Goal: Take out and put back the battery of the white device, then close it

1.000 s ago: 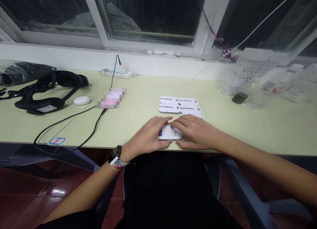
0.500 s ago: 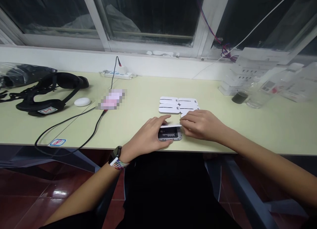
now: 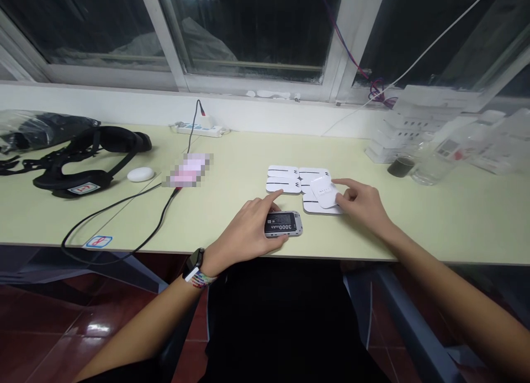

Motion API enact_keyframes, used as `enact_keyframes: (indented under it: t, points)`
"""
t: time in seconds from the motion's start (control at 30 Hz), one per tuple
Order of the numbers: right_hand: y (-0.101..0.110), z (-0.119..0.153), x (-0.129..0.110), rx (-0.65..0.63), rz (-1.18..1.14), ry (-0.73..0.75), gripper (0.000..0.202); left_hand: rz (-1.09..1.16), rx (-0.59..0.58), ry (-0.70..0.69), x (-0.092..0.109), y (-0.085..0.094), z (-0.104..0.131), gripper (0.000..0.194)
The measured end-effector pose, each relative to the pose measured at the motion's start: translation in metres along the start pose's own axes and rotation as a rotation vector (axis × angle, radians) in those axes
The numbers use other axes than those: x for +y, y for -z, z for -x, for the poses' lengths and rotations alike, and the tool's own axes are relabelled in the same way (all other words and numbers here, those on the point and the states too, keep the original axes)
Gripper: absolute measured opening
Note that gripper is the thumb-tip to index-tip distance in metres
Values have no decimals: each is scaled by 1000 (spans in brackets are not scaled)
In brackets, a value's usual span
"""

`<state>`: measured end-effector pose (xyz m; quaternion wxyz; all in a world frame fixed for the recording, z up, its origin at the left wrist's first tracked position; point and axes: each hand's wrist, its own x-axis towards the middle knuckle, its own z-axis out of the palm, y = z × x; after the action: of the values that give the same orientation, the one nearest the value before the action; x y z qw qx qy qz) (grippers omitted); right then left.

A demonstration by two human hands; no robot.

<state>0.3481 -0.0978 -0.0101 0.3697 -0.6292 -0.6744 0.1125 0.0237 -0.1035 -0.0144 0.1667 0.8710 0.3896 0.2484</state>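
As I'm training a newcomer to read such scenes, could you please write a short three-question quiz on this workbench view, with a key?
1. Which hand holds the thin white panel?
2. True or false: a cover hides the battery in the device at the left hand.
3. Which of these lies nearest the black headset? A) power strip; B) white oval object; C) clear bottle.

Key:
1. The right hand, above the marked white pieces.
2. False: the battery is exposed, its 3000mAh print showing.
3. B.
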Motion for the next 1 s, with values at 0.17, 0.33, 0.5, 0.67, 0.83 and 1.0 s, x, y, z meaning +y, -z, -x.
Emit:
enact_keyframes:
  t: [0.17,0.33,0.5,0.67,0.83,1.0]
  points:
    - [-5,2,2,-19,20,36,31,-18,-5,-33,2,2,1,91]
    - [-9,2,-20,-68,-12,230,14,17,-69,-55,-1,15,4,95]
    - [-32,4,-64,-352,-78,572,10,8,-105,-2,-11,30,10,91]
    - [-55,-10,-97,-596,-74,752,11,38,-141,63,-17,35,11,97]
    - [-65,-28,-110,-723,-26,797,10,55,-135,123,-24,35,9,104]
    - [-72,-38,-118,-789,17,839,9,80,-150,156,-28,35,7,110]
